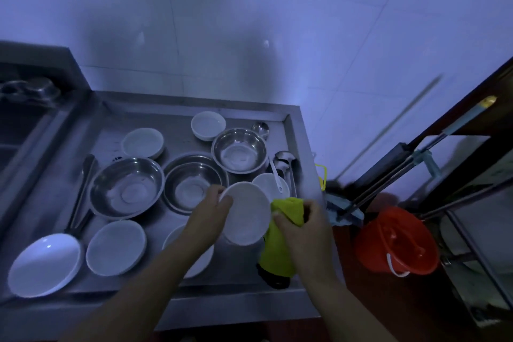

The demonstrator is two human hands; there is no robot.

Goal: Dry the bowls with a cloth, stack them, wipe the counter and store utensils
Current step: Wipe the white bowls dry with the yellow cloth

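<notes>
Head view, looking down: the left hand (213, 209) grips the left rim of a white bowl (245, 214), held tilted above the counter (177, 297) at lower centre of the frame. The right hand (301, 226) pinches a yellow-green cloth (280, 233) against the bowl's right rim; the cloth hangs down below the hand.

Containers on the counter:
- Three steel bowls: one left of centre (127, 187), one at centre (194, 182), one upper right of centre (239, 150). All appear to hold nothing.
- White bowls: one at the back (208, 125), one upper left of centre (143, 143), one at lower left (116, 247), one partly hidden under the left forearm (170, 237).
- A further white bowl (268, 183) just behind the held bowl has a white spoon (276, 175) in it.
- A white-lined pan (44, 264) sits at the far lower left, its handle pointing up the frame.
- Steel ladles (283, 159) lie along the right edge.

Surface and room: the counter is a stainless steel tray with a raised rim, set against a pale tiled wall (249, 22). A sink (22, 119) adjoins it at the upper left. A red bucket (397, 241) stands on the floor at the right, beside mop handles (388, 183). Lighting is dim and blue-tinted. No writing can be read.
</notes>
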